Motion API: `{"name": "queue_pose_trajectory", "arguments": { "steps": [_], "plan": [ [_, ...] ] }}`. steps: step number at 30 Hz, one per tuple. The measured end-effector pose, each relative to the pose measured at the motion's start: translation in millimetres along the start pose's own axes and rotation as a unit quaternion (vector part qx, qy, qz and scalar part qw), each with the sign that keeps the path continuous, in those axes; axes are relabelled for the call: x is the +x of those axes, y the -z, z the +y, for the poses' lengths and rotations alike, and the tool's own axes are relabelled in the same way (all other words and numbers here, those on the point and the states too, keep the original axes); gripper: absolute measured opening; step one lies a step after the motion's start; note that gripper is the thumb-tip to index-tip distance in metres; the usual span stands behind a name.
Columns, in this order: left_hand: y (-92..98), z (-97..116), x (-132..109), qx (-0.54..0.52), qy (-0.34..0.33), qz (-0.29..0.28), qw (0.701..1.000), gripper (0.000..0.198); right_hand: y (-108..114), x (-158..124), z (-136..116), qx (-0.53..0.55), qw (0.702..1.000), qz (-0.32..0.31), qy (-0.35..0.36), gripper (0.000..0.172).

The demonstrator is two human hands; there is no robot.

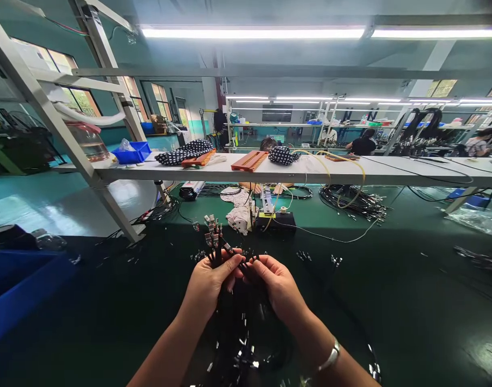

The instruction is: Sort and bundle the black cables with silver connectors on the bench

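Observation:
My left hand [211, 282] is closed round a bunch of black cables [214, 257], whose silvery metal connector ends [212, 231] fan out above the thumb. Close beside it, my right hand [278, 282] pinches at black cables [251, 264] between thumb and fingertips; the exact grip is partly hidden. Both hands are raised over the dark green bench top. Below them, more black cables with shiny ends [242, 352] lie in a loose heap, dim and hard to separate.
A blue bin [23, 287] stands at the left. Ahead runs a white shelf [213, 173] with orange trays [249, 160] and a small blue box [132, 152]. Beneath it lie a coiled cable bundle [348, 201] and a black box [276, 221]. Another person's hands show under the shelf.

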State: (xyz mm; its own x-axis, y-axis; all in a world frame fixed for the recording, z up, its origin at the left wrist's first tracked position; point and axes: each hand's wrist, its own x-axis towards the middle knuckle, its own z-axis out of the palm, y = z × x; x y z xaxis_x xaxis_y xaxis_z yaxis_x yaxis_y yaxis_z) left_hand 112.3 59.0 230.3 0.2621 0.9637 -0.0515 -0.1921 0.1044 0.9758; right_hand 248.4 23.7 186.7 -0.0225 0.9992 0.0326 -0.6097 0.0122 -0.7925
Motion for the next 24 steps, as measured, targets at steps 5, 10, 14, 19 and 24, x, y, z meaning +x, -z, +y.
{"name": "queue_pose_trajectory", "arguments": {
  "steps": [5,10,14,19,24],
  "plan": [
    [3.4,-1.4,2.7,-0.019,0.022,0.007,1.000,0.031,0.2,1.3,-1.2,-0.011,1.000,0.002,0.016,0.029],
    [8.1,-7.0,5.1,-0.051,0.036,0.026,0.998,0.030,2.2,2.5,3.0,-0.027,0.999,-0.002,0.023,0.030],
    [9.3,-10.4,7.3,-0.063,0.038,0.021,0.997,0.026,3.8,3.2,6.2,-0.012,1.000,0.001,0.013,0.030],
    [8.4,-10.6,6.9,-0.069,0.034,0.020,0.997,0.024,4.9,5.0,7.8,-0.009,1.000,0.013,0.014,0.030],
    [8.8,-11.5,5.1,-0.070,0.036,0.002,0.997,0.025,8.2,4.5,10.7,-0.010,0.999,0.035,0.017,0.033]
  ]
}}
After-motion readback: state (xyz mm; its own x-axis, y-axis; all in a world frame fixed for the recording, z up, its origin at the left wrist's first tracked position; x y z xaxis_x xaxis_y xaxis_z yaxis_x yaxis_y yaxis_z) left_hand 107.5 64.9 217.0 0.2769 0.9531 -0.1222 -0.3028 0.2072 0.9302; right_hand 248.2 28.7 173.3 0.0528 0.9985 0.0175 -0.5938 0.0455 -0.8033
